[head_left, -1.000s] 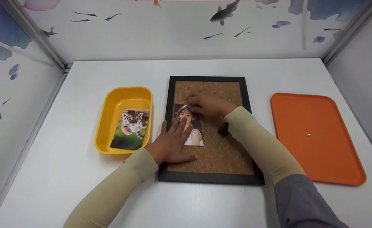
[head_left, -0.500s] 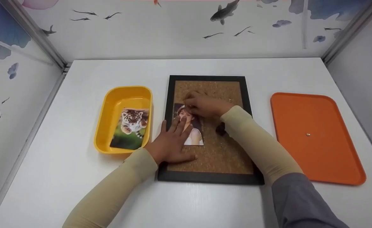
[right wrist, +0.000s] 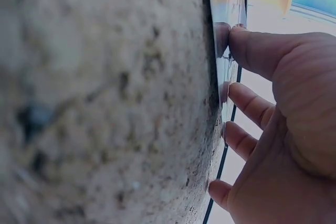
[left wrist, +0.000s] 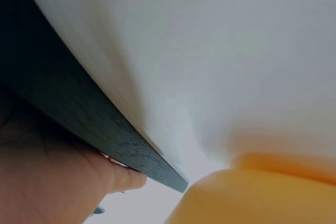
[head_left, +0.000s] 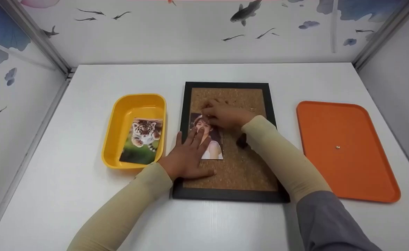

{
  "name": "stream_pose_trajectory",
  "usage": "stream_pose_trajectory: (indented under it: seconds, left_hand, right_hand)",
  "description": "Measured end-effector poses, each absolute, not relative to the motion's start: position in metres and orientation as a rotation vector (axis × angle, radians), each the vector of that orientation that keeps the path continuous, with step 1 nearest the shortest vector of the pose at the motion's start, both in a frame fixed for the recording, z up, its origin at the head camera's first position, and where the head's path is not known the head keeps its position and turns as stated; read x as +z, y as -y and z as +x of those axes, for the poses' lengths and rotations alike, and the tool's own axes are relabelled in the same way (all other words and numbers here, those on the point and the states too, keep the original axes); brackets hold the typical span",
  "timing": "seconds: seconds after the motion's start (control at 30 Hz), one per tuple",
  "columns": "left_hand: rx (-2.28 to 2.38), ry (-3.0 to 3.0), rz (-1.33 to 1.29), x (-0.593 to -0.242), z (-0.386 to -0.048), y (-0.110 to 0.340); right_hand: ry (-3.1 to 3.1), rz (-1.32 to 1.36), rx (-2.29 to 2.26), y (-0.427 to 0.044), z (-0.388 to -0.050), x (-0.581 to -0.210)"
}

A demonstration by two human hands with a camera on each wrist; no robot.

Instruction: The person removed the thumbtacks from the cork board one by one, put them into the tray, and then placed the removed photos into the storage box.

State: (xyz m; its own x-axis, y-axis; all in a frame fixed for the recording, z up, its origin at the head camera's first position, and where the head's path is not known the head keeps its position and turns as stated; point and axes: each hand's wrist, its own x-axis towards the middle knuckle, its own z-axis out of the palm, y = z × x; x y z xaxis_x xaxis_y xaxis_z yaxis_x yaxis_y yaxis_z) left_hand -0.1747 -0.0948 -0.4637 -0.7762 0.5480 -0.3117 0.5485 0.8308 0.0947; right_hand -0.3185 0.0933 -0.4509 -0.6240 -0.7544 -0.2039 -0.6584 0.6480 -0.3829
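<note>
In the head view, a portrait photo (head_left: 214, 150) lies on a black-framed corkboard (head_left: 239, 167). My left hand (head_left: 188, 158) rests across the photo's lower left and the frame's edge, fingers spread; in the left wrist view this hand (left wrist: 58, 182) lies along the dark frame (left wrist: 100, 121). At the photo's top my right hand (head_left: 225, 115) bends its fingers, thumb and fingertips down on it. The right wrist view shows that thumb (right wrist: 252, 48) touching the photo (right wrist: 224, 51), the other fingertips near the board's surface. Whether anything small is pinched there is hidden.
To the left stands a yellow tub (head_left: 110, 139) with a tiger picture (head_left: 142, 141) in it. An orange tray (head_left: 350, 174) lies on the right, with one tiny shiny piece (head_left: 337, 147) on it. Patterned panels (head_left: 190, 38) enclose the white table (head_left: 51, 167).
My right hand has shifted very slightly to the left at the photo's top. The left hand, photo and board keep their places, while the whole view drifts slightly.
</note>
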Motion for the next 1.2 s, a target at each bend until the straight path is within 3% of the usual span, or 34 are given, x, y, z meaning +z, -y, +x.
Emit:
stream_pose_trajectory:
  seconds: [1.2]
  left_hand:
    - [-0.014,-2.648,0.795,-0.4672,-0.1770,0.0937]
  right_hand:
    - [-2.514,-1.043,-0.466,-0.0952,-0.3148,-0.4515]
